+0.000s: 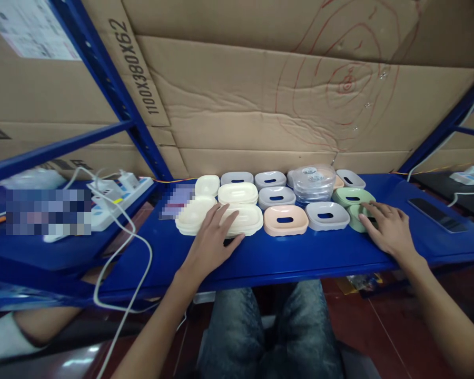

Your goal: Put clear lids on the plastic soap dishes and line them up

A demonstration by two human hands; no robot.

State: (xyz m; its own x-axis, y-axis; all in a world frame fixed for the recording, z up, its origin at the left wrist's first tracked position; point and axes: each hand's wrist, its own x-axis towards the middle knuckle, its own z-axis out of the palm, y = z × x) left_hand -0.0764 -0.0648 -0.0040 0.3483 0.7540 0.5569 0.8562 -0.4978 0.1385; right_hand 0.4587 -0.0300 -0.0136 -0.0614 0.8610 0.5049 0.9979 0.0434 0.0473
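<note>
My left hand (211, 239) rests with fingers spread over the front cream dishes (247, 218), its fingertips at their rims. On the right, my right hand (391, 226) is open, its fingers stretched over the front green soap dish (355, 218), which they partly hide. Another green soap dish (353, 196) sits right behind it. Between my hands stand a peach soap dish (285, 221) and a grey soap dish (327, 217), each with a slot in its bottom. A further grey dish (276, 198) sits behind them.
A stack of clear plastic-wrapped pieces (313, 183) stands among the back dishes. A phone (437, 215) lies on the blue shelf (292, 258) at right. Left are a power strip (118, 202) and a white cable (148, 252). Cardboard (229, 79) walls the back; another person's forearm (43, 321) shows lower left.
</note>
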